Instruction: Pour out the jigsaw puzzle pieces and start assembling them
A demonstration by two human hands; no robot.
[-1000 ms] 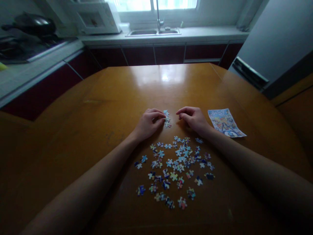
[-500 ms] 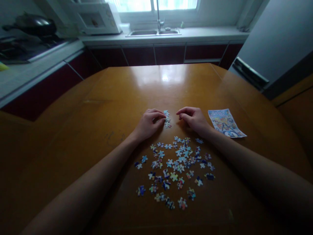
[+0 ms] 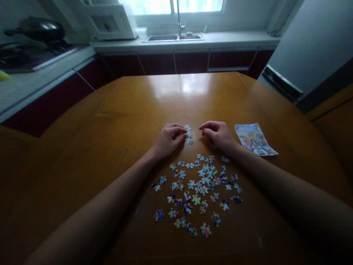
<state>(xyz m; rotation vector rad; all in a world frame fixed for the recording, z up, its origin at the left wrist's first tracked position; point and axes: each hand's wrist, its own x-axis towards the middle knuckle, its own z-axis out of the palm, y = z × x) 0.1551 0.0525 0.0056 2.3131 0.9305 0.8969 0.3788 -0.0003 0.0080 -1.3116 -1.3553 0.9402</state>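
Note:
A narrow strip of joined jigsaw puzzle pieces [image 3: 189,136], light blue at its far end, lies on the table between my hands. My left hand [image 3: 171,138] grips the strip's left edge with its thumb and fingertips, the fingers bent. To the right of the strip, a short gap away, my right hand [image 3: 216,133] rests with its fingers curled and its thumb close to the index finger. Whether a small piece sits between those fingertips is hidden. Many loose jigsaw pieces [image 3: 204,180] in blue, white, yellow and dark colours are scattered nearer to me, between my forearms.
A printed picture sheet [image 3: 254,140] lies beyond my right forearm on the wooden table [image 3: 154,105]. Behind the table are a counter with a sink [image 3: 161,38], a microwave [image 3: 110,22] and a black wok [image 3: 41,29]. A fridge [image 3: 311,48] stands at the right.

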